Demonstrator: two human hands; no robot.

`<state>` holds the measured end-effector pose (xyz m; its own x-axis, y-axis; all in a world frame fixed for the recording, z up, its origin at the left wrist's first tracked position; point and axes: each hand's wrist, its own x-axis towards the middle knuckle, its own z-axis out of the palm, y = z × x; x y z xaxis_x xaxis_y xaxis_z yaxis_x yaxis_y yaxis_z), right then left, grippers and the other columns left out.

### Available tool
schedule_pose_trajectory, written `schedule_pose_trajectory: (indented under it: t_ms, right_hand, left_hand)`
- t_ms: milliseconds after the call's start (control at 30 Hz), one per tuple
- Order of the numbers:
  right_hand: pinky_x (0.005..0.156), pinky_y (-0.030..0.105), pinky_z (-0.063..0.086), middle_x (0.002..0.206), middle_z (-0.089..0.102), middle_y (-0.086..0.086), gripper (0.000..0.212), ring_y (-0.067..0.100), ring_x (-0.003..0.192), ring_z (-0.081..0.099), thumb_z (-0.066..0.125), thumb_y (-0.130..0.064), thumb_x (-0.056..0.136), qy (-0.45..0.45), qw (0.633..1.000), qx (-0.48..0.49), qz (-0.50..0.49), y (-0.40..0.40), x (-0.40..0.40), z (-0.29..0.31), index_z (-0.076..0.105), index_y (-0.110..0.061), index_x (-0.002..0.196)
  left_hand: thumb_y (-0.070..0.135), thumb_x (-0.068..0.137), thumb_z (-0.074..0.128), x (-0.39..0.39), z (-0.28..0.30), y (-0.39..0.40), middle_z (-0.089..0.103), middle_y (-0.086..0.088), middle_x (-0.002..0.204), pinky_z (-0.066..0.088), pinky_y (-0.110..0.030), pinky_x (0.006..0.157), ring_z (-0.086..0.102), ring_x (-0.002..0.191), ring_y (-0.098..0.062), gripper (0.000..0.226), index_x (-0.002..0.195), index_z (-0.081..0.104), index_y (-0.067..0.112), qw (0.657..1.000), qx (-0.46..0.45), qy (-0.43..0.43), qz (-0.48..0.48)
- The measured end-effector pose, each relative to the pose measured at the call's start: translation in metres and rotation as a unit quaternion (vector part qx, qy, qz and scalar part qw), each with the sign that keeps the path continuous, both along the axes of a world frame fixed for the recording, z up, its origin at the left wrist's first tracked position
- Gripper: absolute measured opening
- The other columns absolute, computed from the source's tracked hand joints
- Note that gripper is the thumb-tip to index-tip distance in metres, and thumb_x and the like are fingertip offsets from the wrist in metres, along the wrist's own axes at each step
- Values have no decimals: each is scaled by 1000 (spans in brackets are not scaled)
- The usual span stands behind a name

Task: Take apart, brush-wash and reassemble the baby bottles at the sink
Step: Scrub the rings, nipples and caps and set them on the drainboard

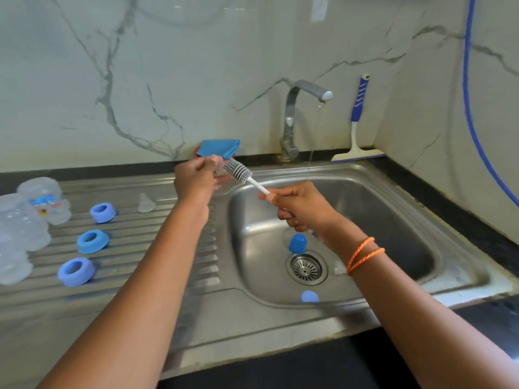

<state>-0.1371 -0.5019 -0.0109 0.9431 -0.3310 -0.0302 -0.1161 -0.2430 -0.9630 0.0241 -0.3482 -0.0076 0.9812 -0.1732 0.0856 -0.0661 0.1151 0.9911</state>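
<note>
Grey-bristled brush (238, 171): your right hand (302, 210) clenches its white handle, head laid against the small clear part, likely a teat, pinched in your left hand (196, 178), held off the running water. Rings (92, 240), bottles (26, 220): drainer, parked apart for drying. Caps (297, 243): sink (393, 209), probably awaiting brushing.

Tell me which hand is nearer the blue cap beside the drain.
Right. The right hand grips the brush handle just above the blue cap; the left hand is up over the drainboard.

The left hand (196, 178) hides what it grips — and the clear bottles (19, 228) run off the left edge, blurred.
</note>
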Motion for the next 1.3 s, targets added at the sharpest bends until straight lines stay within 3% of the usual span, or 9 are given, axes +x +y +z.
schedule_pose_trajectory:
  t_ms: [167,300,433,533,700,833,967,1100,1300]
  right_hand:
    - [41,14,32,48,47,-7,19,3,37,38,69,-26,102,-52,993,-100,-34,56,39,-3,83,-17,112]
    - [51,26,39,45,49,-10,19,4,40,43,71,-29,99,-28,992,-116,-32,95,72,-7,85,-16,97]
    - [65,39,47,57,57,-1,22,24,65,54,70,-33,97,-6,990,-139,-34,123,93,-17,82,-19,86]
    - [69,43,52,59,60,-2,19,25,67,57,72,-34,97,4,991,-127,-33,132,101,-19,80,-30,80]
    - [69,40,51,55,57,-6,14,17,55,51,73,-31,96,6,992,-118,-31,137,104,-25,85,-22,99]
    - [71,43,55,61,60,-4,16,16,57,53,73,-31,98,12,992,-121,-18,136,97,-25,84,-23,105]
    - [63,33,47,63,60,-4,19,12,58,52,70,-30,101,5,991,-130,-9,121,86,-18,83,-20,111]
    - [58,34,41,62,58,6,22,18,58,48,62,-19,100,22,987,-150,-50,84,73,-11,81,-9,95]
    - [50,32,47,71,74,16,24,22,58,59,57,-3,89,64,972,-197,-113,-3,27,-9,80,-3,82]
  left_hand:
    - [15,94,72,14,-2,81,79,-8,86,60,-29,73,79,82,-26,10,88,80,19,996,59,-56,20]
    - [13,85,79,14,-6,135,79,-4,79,64,-37,81,78,78,-21,7,87,80,19,985,146,-82,41]
    - [22,83,78,12,-4,165,75,12,73,51,-25,67,72,75,-7,9,76,78,28,932,315,-165,72]
    - [19,84,80,9,-4,175,68,20,70,40,-23,58,64,69,0,16,72,77,29,888,409,-204,48]
    - [13,74,88,13,-9,179,73,13,75,52,-29,69,71,76,-13,20,71,76,30,859,490,-149,-9]
    - [17,69,94,12,-8,174,75,11,89,50,-28,72,70,82,-11,27,83,76,30,851,506,-137,-38]
    - [38,77,89,12,-3,161,69,13,108,47,-33,84,64,101,-14,29,102,75,34,850,493,-185,-16]
    - [41,89,75,4,8,123,73,19,96,52,-36,84,68,97,-13,5,90,75,37,862,447,-239,-34]
    - [35,90,73,-16,-2,30,76,21,86,58,-37,90,71,87,-2,13,79,74,42,888,359,-249,-142]
